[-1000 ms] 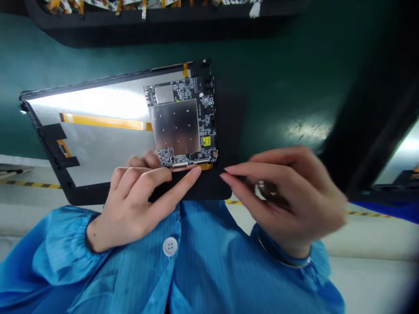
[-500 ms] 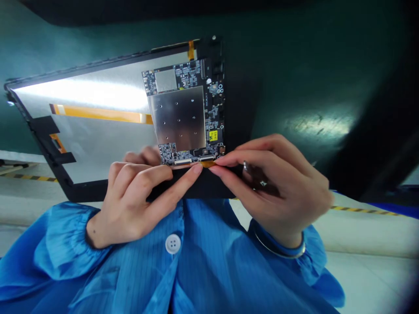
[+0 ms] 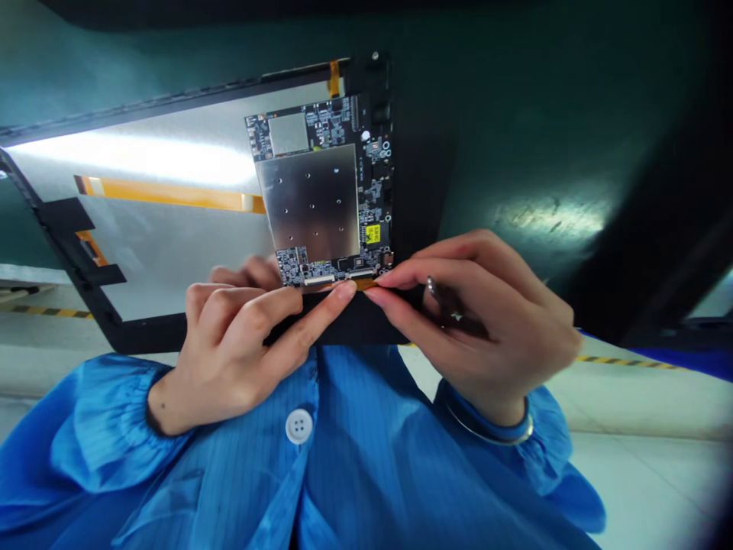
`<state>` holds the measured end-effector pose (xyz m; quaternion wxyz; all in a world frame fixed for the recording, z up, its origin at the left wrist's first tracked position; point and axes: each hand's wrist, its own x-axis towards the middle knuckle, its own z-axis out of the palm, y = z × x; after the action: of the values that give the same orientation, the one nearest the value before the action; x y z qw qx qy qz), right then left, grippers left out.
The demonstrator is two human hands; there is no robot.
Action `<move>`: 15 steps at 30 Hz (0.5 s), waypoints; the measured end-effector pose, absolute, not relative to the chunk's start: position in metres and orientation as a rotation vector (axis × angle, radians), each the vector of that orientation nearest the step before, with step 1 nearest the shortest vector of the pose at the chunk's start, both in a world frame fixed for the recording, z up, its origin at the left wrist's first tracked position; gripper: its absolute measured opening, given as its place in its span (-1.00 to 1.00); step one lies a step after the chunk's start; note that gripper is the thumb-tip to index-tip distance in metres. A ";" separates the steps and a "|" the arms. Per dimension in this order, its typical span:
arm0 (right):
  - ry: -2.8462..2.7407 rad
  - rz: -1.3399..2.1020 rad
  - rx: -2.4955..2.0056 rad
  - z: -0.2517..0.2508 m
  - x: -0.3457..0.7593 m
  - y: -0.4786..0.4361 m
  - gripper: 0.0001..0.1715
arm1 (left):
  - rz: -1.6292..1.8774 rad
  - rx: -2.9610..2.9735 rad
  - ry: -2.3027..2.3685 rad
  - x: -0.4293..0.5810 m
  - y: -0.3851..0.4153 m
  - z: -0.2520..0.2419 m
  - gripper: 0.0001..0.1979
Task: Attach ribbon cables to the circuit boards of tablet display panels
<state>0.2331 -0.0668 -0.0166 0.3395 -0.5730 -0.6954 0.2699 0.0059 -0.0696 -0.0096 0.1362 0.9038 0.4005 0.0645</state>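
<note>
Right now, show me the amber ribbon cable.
In the head view, the amber ribbon cable lies at the lower edge of the circuit board, between the right hand and the left hand.

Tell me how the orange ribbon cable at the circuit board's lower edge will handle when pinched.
The orange ribbon cable looks thin and floppy: it seems to bend easily where the right hand pinches it. Only a short length shows beside the circuit board, so it probably has little slack. So thin a strip is likely to crease if folded sharply.
</note>
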 end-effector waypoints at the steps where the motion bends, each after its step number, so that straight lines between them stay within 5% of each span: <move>1: -1.813 0.699 -1.498 -0.017 0.233 -0.067 -0.85 | 0.189 2.607 1.163 0.008 -0.070 -0.009 -0.56; 15: -1.777 0.745 -1.535 -0.014 0.231 -0.068 -0.82 | 0.338 2.583 1.097 0.012 -0.061 -0.009 -0.63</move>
<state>0.2309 -0.0677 -0.0144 0.3326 -0.5878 -0.6802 0.2850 0.0121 -0.0613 -0.0093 0.1570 0.9024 0.3834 0.1181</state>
